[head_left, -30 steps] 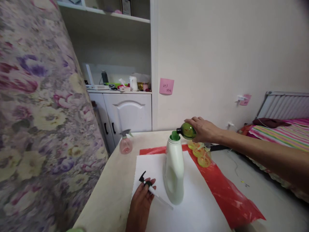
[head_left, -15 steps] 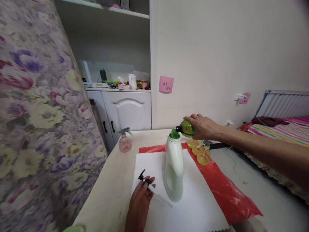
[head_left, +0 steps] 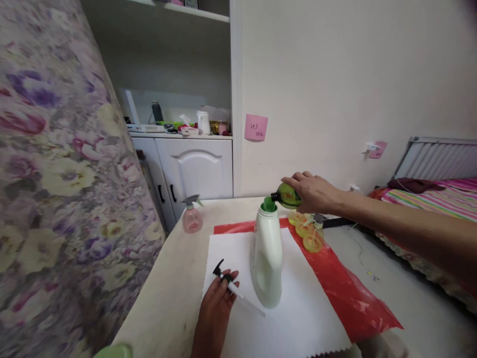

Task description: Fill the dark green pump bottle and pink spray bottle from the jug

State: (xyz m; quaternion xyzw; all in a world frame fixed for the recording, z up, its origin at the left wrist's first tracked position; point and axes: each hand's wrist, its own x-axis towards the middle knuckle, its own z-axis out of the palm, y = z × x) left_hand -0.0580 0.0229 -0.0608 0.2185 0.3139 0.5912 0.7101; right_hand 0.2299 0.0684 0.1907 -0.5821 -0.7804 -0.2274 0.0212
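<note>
My right hand (head_left: 313, 191) is closed round a green bottle (head_left: 287, 196), tipped sideways so that its dark neck points left. The bottle's mouth meets the green spout (head_left: 268, 204) in the top of a pale green jug (head_left: 269, 261). Upright on a white sheet (head_left: 298, 298), the jug shows a moulded handle hollow. In my left hand (head_left: 218, 303), low and to the left of the jug, is a black pump dispenser head (head_left: 226, 278) with a long clear tube slanting down to the right. Any liquid flow is too small to make out.
A pink spray bottle (head_left: 192, 219) stands at the table's (head_left: 164, 298) back left. Several yellow bottles (head_left: 313, 240) sit right of the jug on red plastic (head_left: 346, 293). A green object (head_left: 114, 351) shows at the bottom left. A floral curtain (head_left: 67, 199) hangs left; a bed (head_left: 428, 199) is right.
The view has shifted very slightly. Both hands, the tipped green bottle and the jug keep practically the same positions relative to each other.
</note>
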